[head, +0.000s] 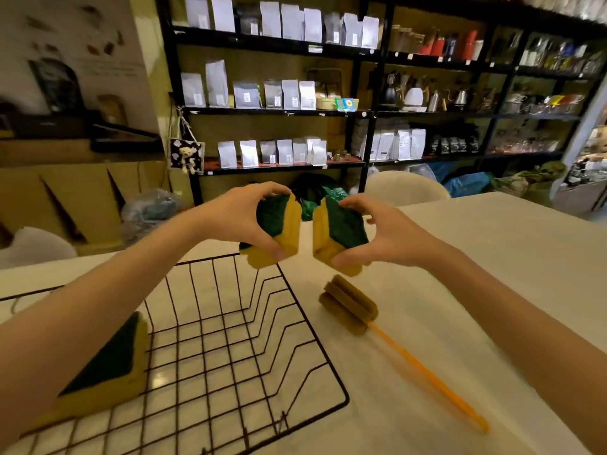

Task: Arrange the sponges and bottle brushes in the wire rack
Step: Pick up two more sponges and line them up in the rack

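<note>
Left hand (243, 218) — fingers pinching a yellow-and-green sponge (279, 229), held above the far edge of the wire rack (230, 339).
Right hand (384, 234) — fingers pinching a second sponge (338, 236), just beside the first, green faces turned toward each other's outer sides.
Third sponge (108, 366) — leaning at the rack's near-left side, partly under the left forearm.
Bottle brush (353, 305) — lying on the white table (492, 257) just right of the rack, orange handle (430, 377) pointing toward the near right.

Both hands raised: left (244, 218), right (384, 234), fingers clenched.
</note>
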Available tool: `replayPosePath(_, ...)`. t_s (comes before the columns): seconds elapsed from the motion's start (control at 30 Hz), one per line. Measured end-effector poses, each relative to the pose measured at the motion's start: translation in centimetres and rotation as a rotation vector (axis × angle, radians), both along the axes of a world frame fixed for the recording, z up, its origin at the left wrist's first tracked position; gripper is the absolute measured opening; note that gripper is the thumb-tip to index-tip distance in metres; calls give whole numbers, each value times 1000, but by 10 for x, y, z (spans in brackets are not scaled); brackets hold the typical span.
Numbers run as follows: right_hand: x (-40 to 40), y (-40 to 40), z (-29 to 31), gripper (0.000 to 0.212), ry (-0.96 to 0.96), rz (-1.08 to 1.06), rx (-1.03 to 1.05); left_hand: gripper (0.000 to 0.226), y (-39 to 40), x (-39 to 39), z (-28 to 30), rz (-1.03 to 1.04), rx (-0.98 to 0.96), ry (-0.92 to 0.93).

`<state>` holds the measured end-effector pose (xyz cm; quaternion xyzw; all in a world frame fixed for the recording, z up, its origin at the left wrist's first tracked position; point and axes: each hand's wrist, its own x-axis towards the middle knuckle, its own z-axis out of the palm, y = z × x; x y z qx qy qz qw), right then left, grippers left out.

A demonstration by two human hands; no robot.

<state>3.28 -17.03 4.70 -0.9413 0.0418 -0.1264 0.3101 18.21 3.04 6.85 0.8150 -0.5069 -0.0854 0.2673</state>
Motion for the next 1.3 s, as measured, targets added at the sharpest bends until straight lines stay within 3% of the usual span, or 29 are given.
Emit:
replayPosePath(0.37,52,94,-7,84,-7,275,-71,92,112,-5,-29,138,2,17)
replayPosePath(0.5,59,113,-16,88,47,320,-165,107,130,-14,-54,211,-8,28)
replayPosePath(0.67,61,119,-21,92,86,325,-289,99,132,-19,-67,201,-65,-2)
replayPosePath(0.9,56,124,-26,87,139,368,-503,107,125,-27,-81,230,179,-122)
replayPosePath(1.07,65,137,-39,89,172,383,-651,99,120,-34,-86,264,337,-269)
replayPosePath(1.3,69,143,-53,88,233,415,-706,95,119,-39,-95,269,418,-305)
